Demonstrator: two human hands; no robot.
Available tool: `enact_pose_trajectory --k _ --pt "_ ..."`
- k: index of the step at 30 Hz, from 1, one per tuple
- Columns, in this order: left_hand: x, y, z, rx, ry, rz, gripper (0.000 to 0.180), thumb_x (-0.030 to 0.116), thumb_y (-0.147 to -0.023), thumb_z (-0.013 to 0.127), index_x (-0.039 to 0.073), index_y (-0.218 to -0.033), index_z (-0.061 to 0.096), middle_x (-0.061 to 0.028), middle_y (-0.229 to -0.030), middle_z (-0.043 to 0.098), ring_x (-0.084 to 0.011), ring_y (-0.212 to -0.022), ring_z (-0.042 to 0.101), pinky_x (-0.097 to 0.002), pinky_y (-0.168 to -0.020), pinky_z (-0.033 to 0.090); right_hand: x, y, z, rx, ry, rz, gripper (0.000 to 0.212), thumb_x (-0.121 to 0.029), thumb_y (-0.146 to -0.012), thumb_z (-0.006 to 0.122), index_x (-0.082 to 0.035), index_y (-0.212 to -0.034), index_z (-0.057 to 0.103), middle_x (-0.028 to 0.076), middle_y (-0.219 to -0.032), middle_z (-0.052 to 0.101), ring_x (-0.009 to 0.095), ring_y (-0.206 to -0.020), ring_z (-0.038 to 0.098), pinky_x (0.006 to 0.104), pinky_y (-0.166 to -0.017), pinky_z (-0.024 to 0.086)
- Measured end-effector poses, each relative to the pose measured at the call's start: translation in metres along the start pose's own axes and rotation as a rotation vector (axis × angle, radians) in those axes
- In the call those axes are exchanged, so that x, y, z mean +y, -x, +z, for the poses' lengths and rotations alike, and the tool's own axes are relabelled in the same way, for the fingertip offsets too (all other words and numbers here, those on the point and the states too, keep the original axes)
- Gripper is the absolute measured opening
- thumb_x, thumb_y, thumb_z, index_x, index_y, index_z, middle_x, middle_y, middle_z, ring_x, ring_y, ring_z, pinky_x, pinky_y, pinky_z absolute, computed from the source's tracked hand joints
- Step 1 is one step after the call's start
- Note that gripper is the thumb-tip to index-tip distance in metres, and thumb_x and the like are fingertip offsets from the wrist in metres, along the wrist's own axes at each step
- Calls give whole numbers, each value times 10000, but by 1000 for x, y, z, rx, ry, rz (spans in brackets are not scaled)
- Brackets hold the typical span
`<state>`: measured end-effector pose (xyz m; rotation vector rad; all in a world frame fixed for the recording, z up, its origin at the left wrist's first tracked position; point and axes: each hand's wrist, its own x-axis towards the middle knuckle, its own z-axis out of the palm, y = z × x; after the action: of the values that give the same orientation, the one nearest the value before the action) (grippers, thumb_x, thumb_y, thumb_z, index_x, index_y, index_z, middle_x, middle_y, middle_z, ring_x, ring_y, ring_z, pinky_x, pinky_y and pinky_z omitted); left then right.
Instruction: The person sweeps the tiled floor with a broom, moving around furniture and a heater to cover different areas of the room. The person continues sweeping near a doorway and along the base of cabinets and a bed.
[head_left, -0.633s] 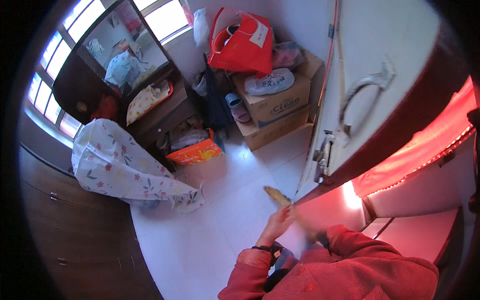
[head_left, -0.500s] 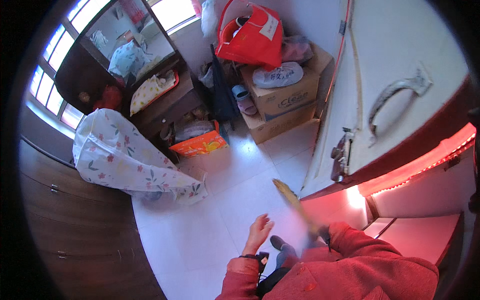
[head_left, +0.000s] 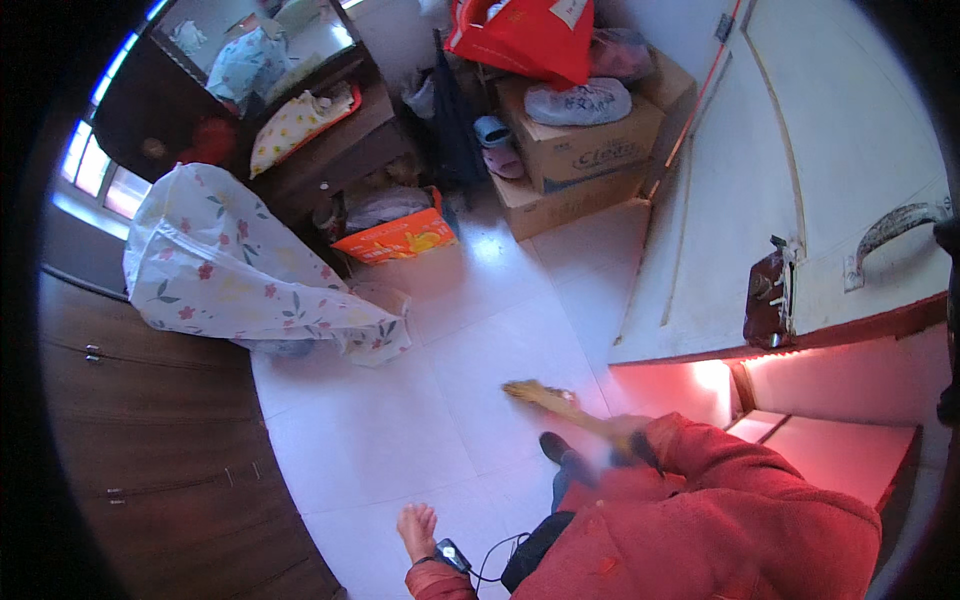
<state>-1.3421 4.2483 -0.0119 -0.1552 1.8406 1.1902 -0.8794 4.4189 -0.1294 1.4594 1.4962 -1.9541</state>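
Note:
My right hand (head_left: pixel 632 437), blurred at the end of a red sleeve, is closed around a short yellowish straw broom (head_left: pixel 545 397). The broom slants to the left, its bristle tip low over the pale tiled floor (head_left: pixel 400 440); whether it touches the tiles I cannot tell. A small, partly hidden patch of something (head_left: pixel 566 396) shows beside the bristles. My left hand (head_left: pixel 417 527) is held out at the lower left with its fingers loosely extended and nothing in them. A small black device (head_left: pixel 452 555) with a cable sits at that wrist. My dark shoe (head_left: pixel 553 447) shows below the broom.
At right stands a white door (head_left: pixel 700 260) with a curved handle and a lock. A flower-print cover (head_left: pixel 225 270) drapes something at left, by dark brown cabinets (head_left: pixel 150 430). Cardboard boxes (head_left: pixel 590 150), a red bag (head_left: pixel 530 40) and an orange carton (head_left: pixel 395 238) stand at the back.
The broom has swung left and now lies flatter across the view. My left hand has moved down and left, away from the broom. The view has shifted, and the door appears farther right.

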Motion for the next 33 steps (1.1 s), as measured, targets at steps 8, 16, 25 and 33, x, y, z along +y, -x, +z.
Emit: enact_pose_trajectory --k 8,16,25,33 --pt "-7 -23 -58 107 364 -8 631 379 -749 569 64 -1215 284 -155 -1156 393 -283 -1031 422 -372 -839 370 -57 3 -5 -13 -476 -55 261 -307 -736 522 -75 -834 452 25 -567 453 126 -437 467 270 -371 379" --pt "-16 -27 -52 178 473 -20 577 410 -753 566 87 -1170 332 -119 -1117 425 -230 -992 447 -341 -813 397 -100 -20 -95 360 -626 10 220 -135 -741 492 -61 -935 422 76 -654 476 181 -456 495 311 -366 411" --pt "-10 12 -30 332 528 -25 401 366 -751 584 97 -998 417 -110 -1024 488 -225 -896 502 -336 -745 448 -97 -87 -204 464 -829 122 199 -202 -712 517 -21 -779 464 133 -520 492 235 -349 473 363 -296 378" --pt "4 28 -10 389 605 21 385 349 -760 577 90 -1008 436 -122 -1118 463 -238 -989 470 -361 -791 433 -94 -122 -149 438 70 -44 515 -233 -629 595 -48 -1080 428 147 -869 568 286 -829 537 350 -731 427"
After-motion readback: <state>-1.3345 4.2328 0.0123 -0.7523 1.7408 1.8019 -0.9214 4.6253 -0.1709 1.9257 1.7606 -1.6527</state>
